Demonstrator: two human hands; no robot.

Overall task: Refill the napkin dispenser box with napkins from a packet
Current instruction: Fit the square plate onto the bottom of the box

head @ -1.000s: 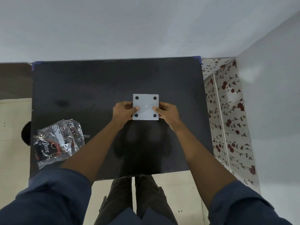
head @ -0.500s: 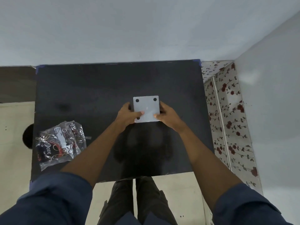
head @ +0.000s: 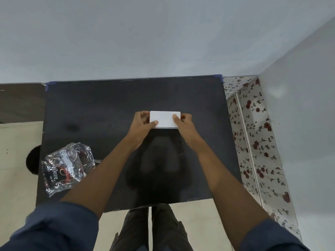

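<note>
Both hands, left hand point(head: 143, 122) and right hand point(head: 183, 123), grip the white dispenser box point(head: 165, 119); crinkled packet point(head: 66, 164) lies on the bench point(head: 108, 105), left of them.

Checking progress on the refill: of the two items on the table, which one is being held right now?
The white dispenser box, gripped at its ends by the left hand and right hand. The crinkled napkin packet lies untouched near the table's left edge.

I see a black bench point(head: 101, 109) pushed against a pale grey wall point(head: 145, 37), blue tape point(head: 218, 76) on its far corners. To its right runs a strip patterned with red roses point(head: 253, 134). The floor point(head: 16, 178) is cream tile.
</note>
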